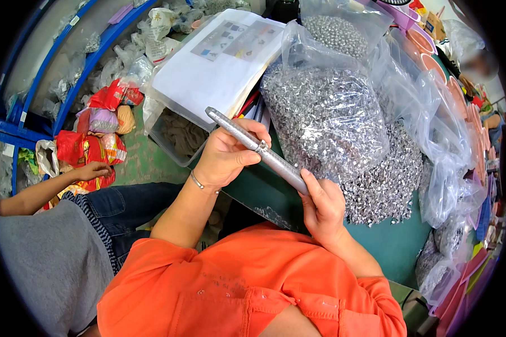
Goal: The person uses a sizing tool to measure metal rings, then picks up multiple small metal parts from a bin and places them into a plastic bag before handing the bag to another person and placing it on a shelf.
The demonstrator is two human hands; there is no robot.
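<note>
Both my hands hold a tapered silver-grey rod, which looks like a ring mandrel, slanting over the edge of the table. Its narrow end points to the far left. A small shiny metal ring sits around its middle. My left hand is closed on the rod, with thumb and fingertips beside the ring. At the thicker end, my right hand grips between thumb and fingers. Just beyond the right hand lies a heap of small silver metal pieces, partly under a clear bag of similar pieces.
White papers lie on a plastic bin holding cloth. Behind the large bag stands a bag of silver beads. Another person's hand is at left, near red packages and blue shelving. The tabletop is dark green.
</note>
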